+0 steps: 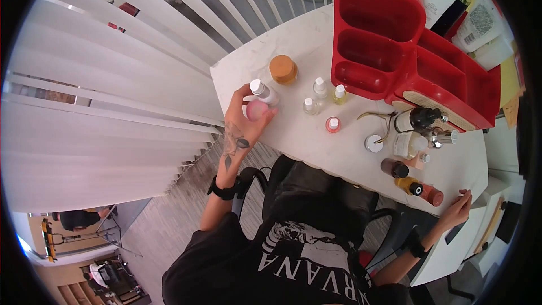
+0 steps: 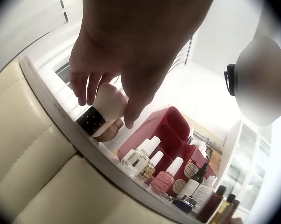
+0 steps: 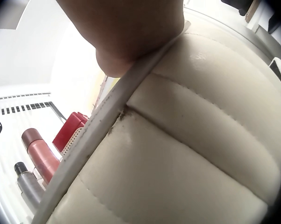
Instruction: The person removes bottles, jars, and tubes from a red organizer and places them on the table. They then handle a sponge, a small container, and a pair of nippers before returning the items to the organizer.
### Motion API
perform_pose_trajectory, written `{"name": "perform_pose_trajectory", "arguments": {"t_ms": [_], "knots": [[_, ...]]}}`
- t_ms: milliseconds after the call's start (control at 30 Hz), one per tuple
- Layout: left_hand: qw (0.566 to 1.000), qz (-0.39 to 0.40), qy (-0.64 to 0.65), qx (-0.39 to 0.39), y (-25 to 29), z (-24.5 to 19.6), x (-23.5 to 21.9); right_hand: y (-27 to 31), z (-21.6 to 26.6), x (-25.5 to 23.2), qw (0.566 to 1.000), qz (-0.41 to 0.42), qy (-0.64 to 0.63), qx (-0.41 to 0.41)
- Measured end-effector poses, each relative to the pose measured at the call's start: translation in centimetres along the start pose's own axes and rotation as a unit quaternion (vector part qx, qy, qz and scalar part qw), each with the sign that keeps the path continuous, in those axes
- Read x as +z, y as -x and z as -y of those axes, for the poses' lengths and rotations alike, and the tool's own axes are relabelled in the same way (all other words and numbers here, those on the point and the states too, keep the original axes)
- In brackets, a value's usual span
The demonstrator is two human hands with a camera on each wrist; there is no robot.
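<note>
Grips the brush (image 1: 257, 110) in the left hand (image 1: 246, 125), beside a bottle (image 1: 267, 96); rests the right hand (image 1: 456, 212), fingers loose, on the table (image 1: 350, 161).

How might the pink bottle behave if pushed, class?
The pink bottle would probably tip if pushed high up, as its tall white cap adds height. Its glossy, glass-like body looks stiff and perhaps slippery; being round, it might roll once down.

Hand (image 3: 126, 42) by cream padding (image 3: 187, 140) (stitched)
</note>
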State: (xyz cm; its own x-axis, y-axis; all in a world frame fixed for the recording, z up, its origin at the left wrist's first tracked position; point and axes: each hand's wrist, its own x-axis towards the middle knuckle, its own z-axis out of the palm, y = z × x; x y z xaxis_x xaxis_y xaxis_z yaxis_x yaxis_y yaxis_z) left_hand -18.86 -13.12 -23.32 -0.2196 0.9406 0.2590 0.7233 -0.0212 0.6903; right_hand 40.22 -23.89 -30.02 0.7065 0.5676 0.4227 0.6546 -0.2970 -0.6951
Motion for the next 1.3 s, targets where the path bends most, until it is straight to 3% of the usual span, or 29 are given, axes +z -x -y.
{"name": "perform_pose_trajectory", "arguments": {"t_ms": [267,500,667,700,767,800,867,900,1000,1033,1133,1167,1300], "knots": [[0.998,-0.040,0.040,-0.022,-1.0,-1.4,0.7,0.0,0.2,0.1,1.000,-0.012,0.013,-0.009],[0.997,-0.071,0.022,0.031,-1.9,-1.1,0.2,0.0,0.3,0.1,1.000,-0.011,0.006,-0.008],[0.988,-0.144,0.054,0.031,-2.9,-4.2,-2.2,0.0,-0.1,0.1,1.000,-0.006,-0.006,0.006],[0.980,-0.146,0.132,0.037,-2.9,-5.2,-2.6,0.1,0.0,0.1,1.000,-0.007,-0.002,0.007],[0.946,-0.147,0.284,0.049,-2.8,-7.2,-3.1,0.2,0.3,0.1,1.000,-0.010,0.006,0.011],[0.918,-0.110,0.379,0.037,-2.5,-7.8,-3.3,0.2,0.4,0.1,1.000,-0.008,0.004,0.012],[0.831,-0.028,0.556,0.014,-1.6,-8.8,-3.5,0.2,0.5,0.0,1.000,-0.008,0.002,0.017],[0.805,0.002,0.592,-0.030,-1.1,-9.2,-3.2,0.2,0.4,0.0,1.000,-0.005,-0.011,0.019],[0.744,0.124,0.656,-0.022,-0.8,-9.3,-2.3,0.2,0.0,0.1,0.999,-0.003,-0.029,0.024],[0.806,0.099,0.583,-0.021,-0.7,-10.5,-2.3,0.2,-0.2,0.1,0.999,-0.005,-0.023,0.025],[0.884,0.088,0.456,0.049,-2.4,-12.1,-2.1,0.2,0.0,0.1,0.999,-0.010,-0.027,0.022],[0.896,0.064,0.438,0.036,-3.0,-13.3,-2.1,0.3,0.3,0.1,0.999,-0.009,-0.029,0.024],[0.922,0.018,0.356,0.149,-6.9,-16.5,-1.7,0.4,1.3,0.2,0.998,-0.012,-0.051,0.029]]}}
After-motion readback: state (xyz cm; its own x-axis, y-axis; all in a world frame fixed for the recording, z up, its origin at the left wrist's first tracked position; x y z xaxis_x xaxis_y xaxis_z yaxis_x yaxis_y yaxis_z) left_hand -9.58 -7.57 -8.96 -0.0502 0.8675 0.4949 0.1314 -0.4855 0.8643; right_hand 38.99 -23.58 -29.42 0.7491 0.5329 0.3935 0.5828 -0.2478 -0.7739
